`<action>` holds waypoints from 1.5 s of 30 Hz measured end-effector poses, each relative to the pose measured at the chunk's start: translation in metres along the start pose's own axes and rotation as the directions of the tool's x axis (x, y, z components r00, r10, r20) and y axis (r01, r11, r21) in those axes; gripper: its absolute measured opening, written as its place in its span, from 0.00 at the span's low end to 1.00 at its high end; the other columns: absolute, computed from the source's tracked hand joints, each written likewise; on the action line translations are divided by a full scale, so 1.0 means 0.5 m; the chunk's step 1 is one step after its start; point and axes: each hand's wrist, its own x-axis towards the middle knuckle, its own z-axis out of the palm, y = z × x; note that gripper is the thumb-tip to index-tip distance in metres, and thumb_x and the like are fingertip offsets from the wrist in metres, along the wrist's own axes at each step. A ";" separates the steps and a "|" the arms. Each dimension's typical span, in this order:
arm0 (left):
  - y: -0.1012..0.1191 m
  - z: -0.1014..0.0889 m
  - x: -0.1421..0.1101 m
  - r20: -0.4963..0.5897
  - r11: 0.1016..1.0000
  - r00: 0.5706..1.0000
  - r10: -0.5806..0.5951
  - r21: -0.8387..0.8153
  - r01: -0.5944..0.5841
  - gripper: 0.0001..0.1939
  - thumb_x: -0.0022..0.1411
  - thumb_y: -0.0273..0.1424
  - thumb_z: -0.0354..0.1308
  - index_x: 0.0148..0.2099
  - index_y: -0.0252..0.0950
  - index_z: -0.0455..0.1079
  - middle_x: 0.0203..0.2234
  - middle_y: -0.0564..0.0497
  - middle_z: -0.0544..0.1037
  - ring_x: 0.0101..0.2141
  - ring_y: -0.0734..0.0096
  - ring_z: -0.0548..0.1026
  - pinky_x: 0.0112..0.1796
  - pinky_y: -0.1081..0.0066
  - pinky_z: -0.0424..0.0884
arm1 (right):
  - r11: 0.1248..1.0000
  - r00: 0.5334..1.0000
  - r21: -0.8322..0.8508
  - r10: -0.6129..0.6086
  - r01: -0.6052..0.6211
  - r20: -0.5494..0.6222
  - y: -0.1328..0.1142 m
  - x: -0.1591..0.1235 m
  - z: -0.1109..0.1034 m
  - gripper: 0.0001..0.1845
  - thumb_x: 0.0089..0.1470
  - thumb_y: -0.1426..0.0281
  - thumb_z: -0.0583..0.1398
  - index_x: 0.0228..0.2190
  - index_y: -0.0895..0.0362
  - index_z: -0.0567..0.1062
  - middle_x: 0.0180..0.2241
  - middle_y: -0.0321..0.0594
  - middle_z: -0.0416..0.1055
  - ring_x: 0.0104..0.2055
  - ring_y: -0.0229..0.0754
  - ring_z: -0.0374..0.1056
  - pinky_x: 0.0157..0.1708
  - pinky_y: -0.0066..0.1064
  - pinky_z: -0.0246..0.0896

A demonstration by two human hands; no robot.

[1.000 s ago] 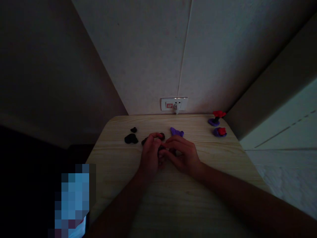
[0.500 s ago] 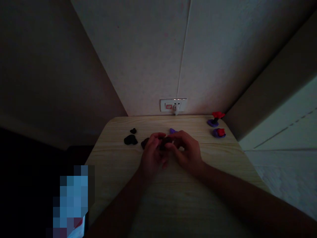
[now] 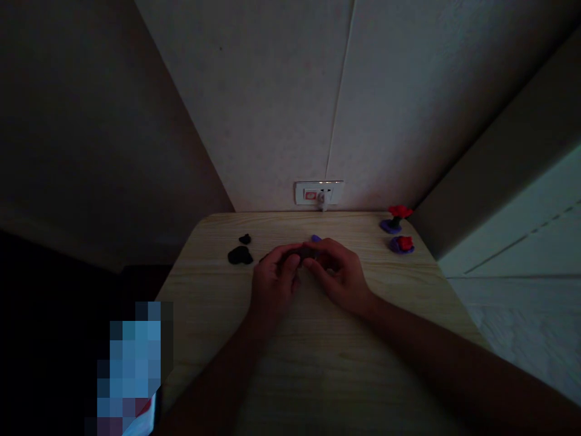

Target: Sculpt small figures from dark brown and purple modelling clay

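Between my two hands is a dark brown lump of modelling clay, pinched from both sides. My left hand is closed with its thumb against the near side of the clay. My right hand grips the other end between thumb and fingers. Behind the right fingers a bit of purple clay peeks out, mostly covered. Left of my hands lie a larger black clay piece and a smaller black piece. Another dark lump beside my left hand is almost wholly hidden.
At the table's far right corner stands a red clay flower on a purple base; a red and purple clay piece sits before it. A wall socket with a plug is behind the wooden table. A pixelated bright patch is at lower left.
The brown clay has come up into view between both hands' fingertips. My left thumb has moved onto its near side. My right hand has shifted slightly and covers more of the purple clay.
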 end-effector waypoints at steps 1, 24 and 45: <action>0.000 0.000 0.000 -0.004 1.000 1.000 0.004 0.004 -0.004 0.15 0.62 0.40 0.63 0.45 0.34 0.77 0.29 0.49 0.79 0.18 0.80 0.65 0.18 0.76 0.61 | 1.000 1.000 0.013 0.017 -0.017 0.000 0.001 -0.001 0.001 0.15 0.60 0.60 0.63 0.46 0.53 0.77 0.35 0.41 0.73 0.26 0.35 0.67 0.25 0.29 0.65; 0.000 -0.006 0.000 0.121 0.966 0.989 0.090 0.229 -0.116 0.09 0.67 0.35 0.56 0.42 0.34 0.73 0.33 0.48 0.79 0.35 0.67 0.76 0.39 0.69 0.71 | 0.992 0.996 0.100 0.077 -0.073 -0.036 -0.003 -0.002 -0.001 0.11 0.64 0.63 0.60 0.45 0.54 0.74 0.33 0.39 0.72 0.27 0.36 0.68 0.24 0.28 0.63; -0.022 0.002 -0.019 0.238 0.904 0.971 0.041 0.405 -0.137 0.11 0.72 0.39 0.50 0.48 0.37 0.65 0.40 0.46 0.78 0.38 0.64 0.76 0.39 0.67 0.68 | 0.990 0.989 -0.071 -0.119 0.126 0.086 -0.018 0.017 -0.009 0.06 0.59 0.68 0.63 0.37 0.54 0.80 0.40 0.43 0.73 0.34 0.38 0.70 0.28 0.29 0.68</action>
